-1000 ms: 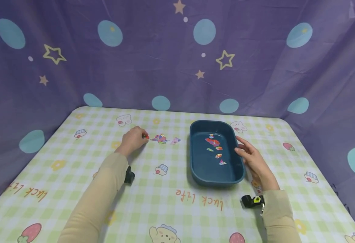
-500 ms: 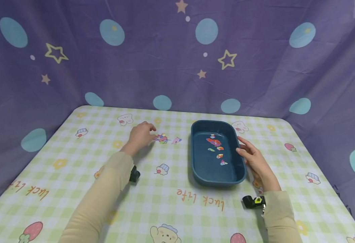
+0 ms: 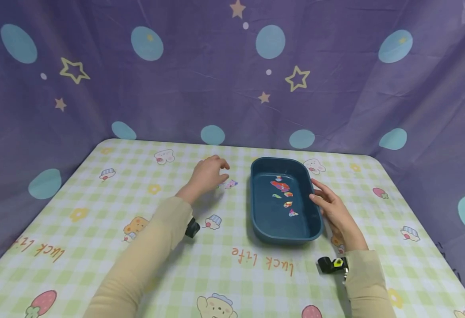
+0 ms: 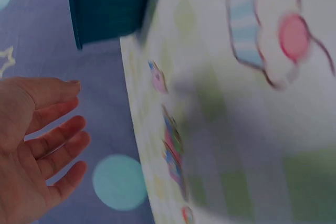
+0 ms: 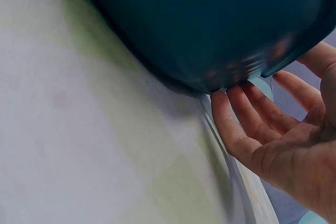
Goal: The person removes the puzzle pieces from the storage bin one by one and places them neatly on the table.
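Note:
My left hand (image 3: 206,174) hovers over a pile of small, flat, brightly printed pieces (image 4: 173,156). Its fingers are relaxed and spread, and nothing shows between them. From the head view it hides most of the pile. A pinkish-purple piece (image 3: 231,184) lies just past its fingertips. In the left wrist view a small reddish piece (image 4: 187,214) lies apart from the pile. My right hand (image 3: 337,216) holds the right side of a dark blue box (image 3: 284,227), thumb at the rim and fingertips against the outer wall. Inside lie several pieces, the biggest being a red one (image 3: 281,186).
A green-and-white checked cloth with cartoon prints covers the table (image 3: 200,274). Behind it hangs a purple curtain (image 3: 200,84) with stars and blue ovals. A black wrist camera (image 3: 192,228) sticks out beside my left sleeve, another (image 3: 329,265) by the right.
My left hand has moved right from the left side of the pile to above it, and its fingers have opened from a pinch near a red piece. My right hand stays on the box.

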A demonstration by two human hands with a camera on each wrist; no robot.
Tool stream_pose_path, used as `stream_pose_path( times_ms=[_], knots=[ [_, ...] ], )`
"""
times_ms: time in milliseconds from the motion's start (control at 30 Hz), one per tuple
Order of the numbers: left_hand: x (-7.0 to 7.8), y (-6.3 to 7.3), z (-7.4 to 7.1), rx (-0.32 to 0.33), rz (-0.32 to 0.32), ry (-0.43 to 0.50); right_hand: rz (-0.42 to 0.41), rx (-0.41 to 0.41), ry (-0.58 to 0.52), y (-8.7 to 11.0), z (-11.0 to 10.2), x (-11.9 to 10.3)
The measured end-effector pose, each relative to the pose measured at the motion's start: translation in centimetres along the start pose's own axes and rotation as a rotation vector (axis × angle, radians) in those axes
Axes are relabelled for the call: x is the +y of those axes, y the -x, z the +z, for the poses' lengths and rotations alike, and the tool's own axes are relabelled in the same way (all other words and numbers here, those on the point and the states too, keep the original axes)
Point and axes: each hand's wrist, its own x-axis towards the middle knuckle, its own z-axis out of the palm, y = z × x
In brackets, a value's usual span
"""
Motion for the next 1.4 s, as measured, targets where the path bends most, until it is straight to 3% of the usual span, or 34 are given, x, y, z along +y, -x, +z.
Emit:
stream_pose_path(
  times_ms=[200, 500, 800, 1000, 1200, 1400],
  knots=[
    [2.9, -0.4, 0.0, -0.001, 0.093, -0.029, 0.010, 0.003, 0.006, -0.1, 0.0, 0.0],
    [6.4, -1.3, 0.6, -0.016, 0.182, -0.049, 0.024, 0.017, 0.016, 0.0, 0.1, -0.1],
    [9.5, -2.4, 2.3, -0.096, 0.264, -0.085, 0.010, 0.012, 0.015, 0.0, 0.1, -0.3],
    [10.6, -2.7, 3.8, -0.148, 0.287, -0.117, 0.010, 0.006, 0.019, -0.1, 0.2, -0.3],
    [10.6, -3.0, 5.3, -0.198, 0.296, -0.148, 0.031, 0.017, 0.038, -0.1, 0.2, -0.2],
    [10.6, -3.4, 6.3, -0.209, 0.303, -0.187, 0.048, 0.028, 0.031, -0.1, 0.2, -0.1]
  ],
)
